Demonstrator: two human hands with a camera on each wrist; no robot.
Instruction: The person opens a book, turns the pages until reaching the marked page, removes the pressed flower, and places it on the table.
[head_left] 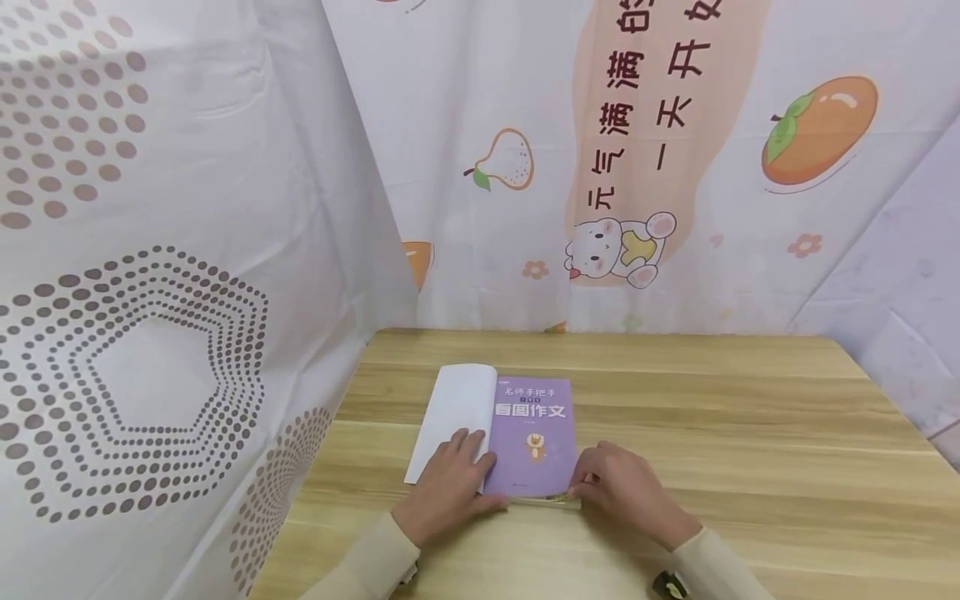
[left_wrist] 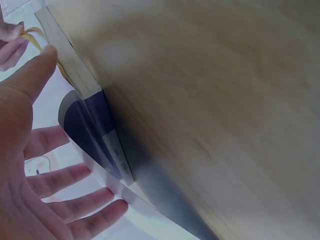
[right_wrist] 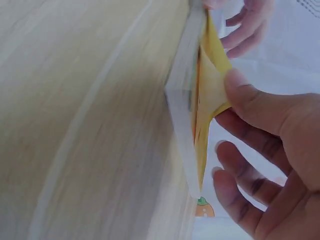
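Note:
A thick paperback book (head_left: 536, 429) lies on the table, its white cover flap (head_left: 455, 412) turned over to the left and a purple title page with a small lion facing up. My left hand (head_left: 450, 479) rests on the turned flap and by the spine; in the left wrist view its fingers are spread under the flap's curved edge. At the lower right corner, my right hand (head_left: 622, 487) pinches a page between thumb and index finger. From the right wrist, that page (right_wrist: 215, 92) looks yellow underneath and bends up off the page block (right_wrist: 182, 110).
The wood-grain table (head_left: 720, 425) extends to the right of the book and behind it. A white curtain with brown dots (head_left: 150, 367) hangs along the left side. Behind the table's back edge hangs a printed cloth (head_left: 480, 242) with fruit pictures.

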